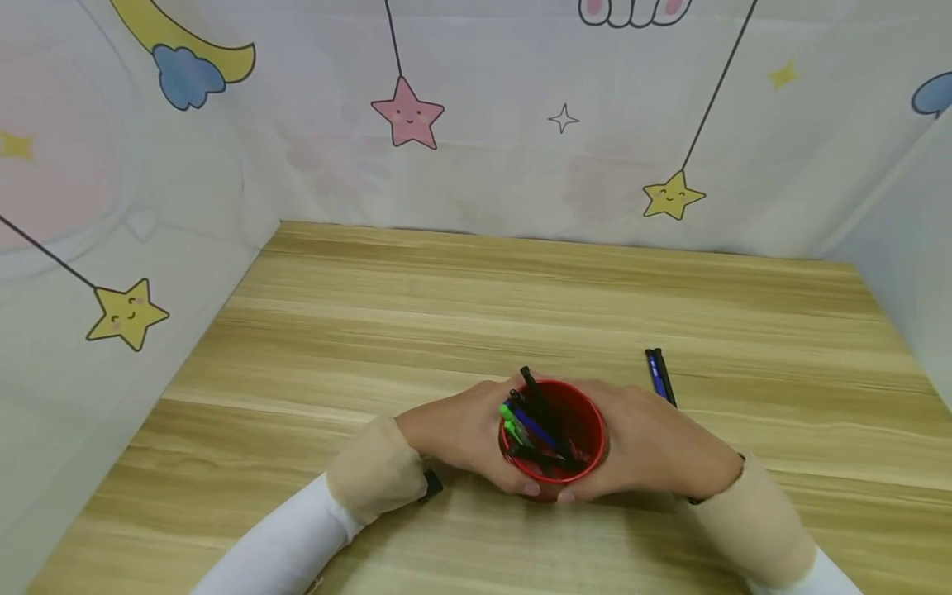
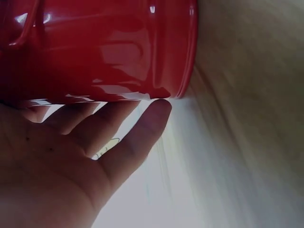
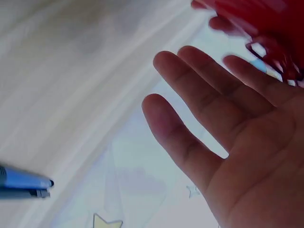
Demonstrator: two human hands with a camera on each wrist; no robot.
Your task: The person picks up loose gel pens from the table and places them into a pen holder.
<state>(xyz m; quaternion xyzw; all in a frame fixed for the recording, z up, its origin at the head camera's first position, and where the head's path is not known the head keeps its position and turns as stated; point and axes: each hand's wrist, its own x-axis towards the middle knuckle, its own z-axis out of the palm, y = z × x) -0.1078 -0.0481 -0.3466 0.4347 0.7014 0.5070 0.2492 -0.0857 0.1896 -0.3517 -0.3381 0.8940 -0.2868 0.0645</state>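
Observation:
A round red pen cup [image 1: 601, 430] stands between my two hands in the head view, with several black, blue and green pens [image 1: 531, 426] leaning to its left side. My left hand [image 1: 464, 430] holds the cup from the left, its thumb at the near side. In the left wrist view its fingers [image 2: 142, 128] curve behind the red wall, the little finger at the base rim. From the other side my right hand [image 1: 647, 438] is placed about the cup. The right wrist view shows that hand's fingers [image 3: 204, 95] mostly straight and spread, close to the blurred red cup [image 3: 275, 23].
Two pens, one blue and one black [image 1: 662, 378], lie on the wooden table [image 1: 446, 306] just beyond my right hand. White cloth [image 1: 506, 182] printed with stars walls off the table's back, left and right sides.

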